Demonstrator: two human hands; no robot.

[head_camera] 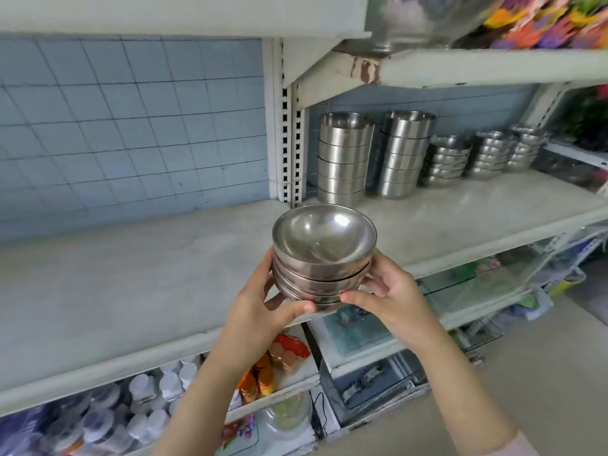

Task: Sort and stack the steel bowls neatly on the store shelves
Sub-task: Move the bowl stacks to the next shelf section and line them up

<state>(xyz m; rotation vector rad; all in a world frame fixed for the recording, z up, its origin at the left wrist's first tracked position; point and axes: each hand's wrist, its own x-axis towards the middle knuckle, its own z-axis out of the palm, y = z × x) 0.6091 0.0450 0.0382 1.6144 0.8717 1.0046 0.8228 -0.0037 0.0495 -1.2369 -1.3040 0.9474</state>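
Observation:
A stack of several nested steel bowls point(324, 255) is held up in front of the middle shelf point(138, 291), just off its front edge. My left hand point(260, 307) grips the stack's lower left side and my right hand point(391, 291) grips its lower right, thumbs meeting under the bottom bowl. On the shelf's right section stand two tall stacks of straight-sided steel bowls point(343, 159) point(403, 153) and three lower stacks of small rounded steel bowls point(447, 161) point(490, 154) point(526, 146).
A slotted white upright post point(289, 126) divides the shelf; the left section backs onto a blue grid panel point(131, 126). An upper shelf point(493, 67) carries a large steel vessel point(424, 21) and colourful flowers. Lower shelves hold white jars point(154, 390), orange packets point(273, 366) and glass items.

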